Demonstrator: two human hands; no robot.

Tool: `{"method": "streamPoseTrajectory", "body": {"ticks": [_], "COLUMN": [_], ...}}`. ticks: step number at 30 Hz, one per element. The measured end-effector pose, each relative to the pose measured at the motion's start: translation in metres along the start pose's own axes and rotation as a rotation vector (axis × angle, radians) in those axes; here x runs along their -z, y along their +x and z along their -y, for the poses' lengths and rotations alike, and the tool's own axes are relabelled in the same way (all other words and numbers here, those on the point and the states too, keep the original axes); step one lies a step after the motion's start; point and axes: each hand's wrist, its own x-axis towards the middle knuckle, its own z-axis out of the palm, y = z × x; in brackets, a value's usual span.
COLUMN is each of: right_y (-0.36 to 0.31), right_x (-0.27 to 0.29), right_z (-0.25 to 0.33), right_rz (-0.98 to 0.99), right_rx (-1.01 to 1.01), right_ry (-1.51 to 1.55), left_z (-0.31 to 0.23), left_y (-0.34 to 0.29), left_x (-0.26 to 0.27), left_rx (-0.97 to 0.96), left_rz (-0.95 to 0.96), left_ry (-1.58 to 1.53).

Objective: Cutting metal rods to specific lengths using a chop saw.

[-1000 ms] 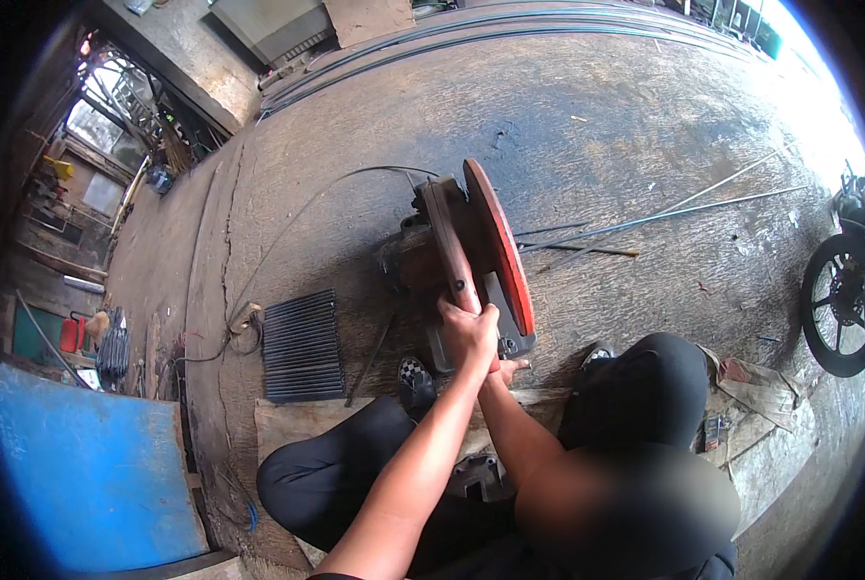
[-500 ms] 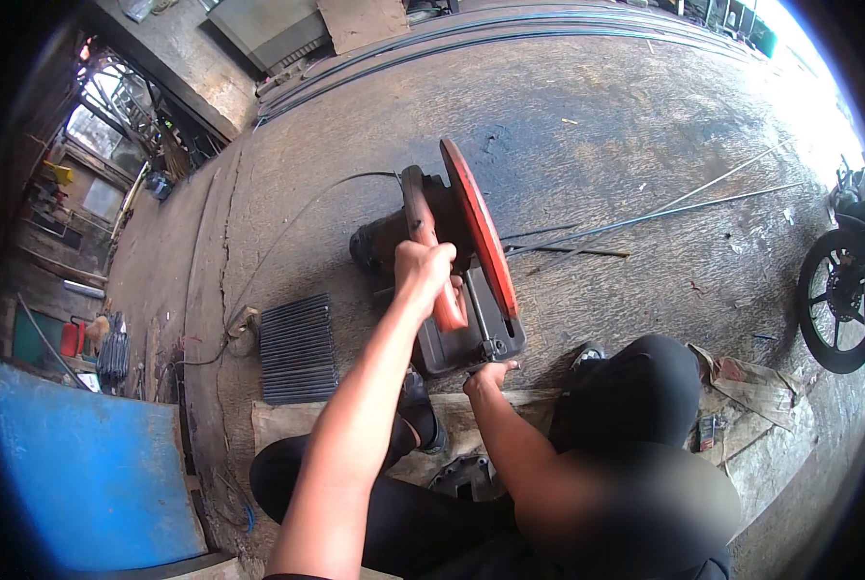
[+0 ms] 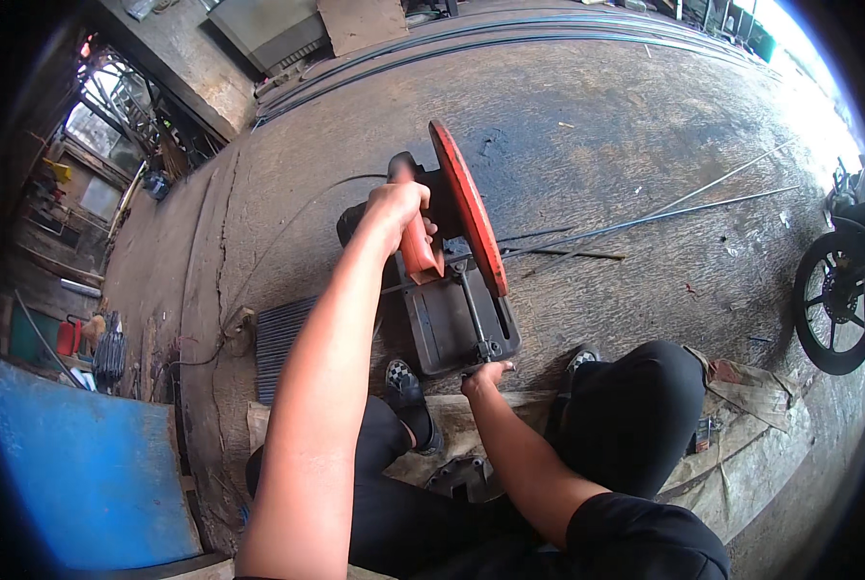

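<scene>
Left hand [image 3: 397,206] grips red, bar-shaped saw handle [image 3: 420,254], far. Right hand [image 3: 487,377], closure unclear, at near end of grey metal clamp rod [image 3: 472,307], axis near–far.

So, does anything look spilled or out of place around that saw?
Possibly: a dark patch on the floor beside the saw looks stained, source unclear. Loose rods to its right lie at mixed angles, unlike the neat row of rods at left.

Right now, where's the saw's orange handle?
Head view, just left of centre: the orange handle is gripped by the left hand, immediately left of the red guard.
</scene>
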Motion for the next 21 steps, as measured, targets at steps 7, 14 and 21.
{"method": "streamPoseTrajectory", "body": {"ticks": [7, 14, 21], "right_y": [-0.014, -0.016, -0.012], "right_x": [0.003, 0.0, -0.044], "right_z": [0.006, -0.007, 0.034], "right_rz": [-0.21, -0.221, -0.464], "right_rx": [0.176, 0.208, 0.161], "right_ry": [-0.285, -0.291, -0.336], "left_z": [0.0, 0.002, 0.008], "left_y": [-0.008, -0.016, -0.002], "left_x": [-0.006, 0.003, 0.005], "left_rx": [-0.004, -0.015, -0.045], "left_rz": [-0.008, -0.072, -0.067], "left_ry": [0.02, -0.007, -0.043]}}
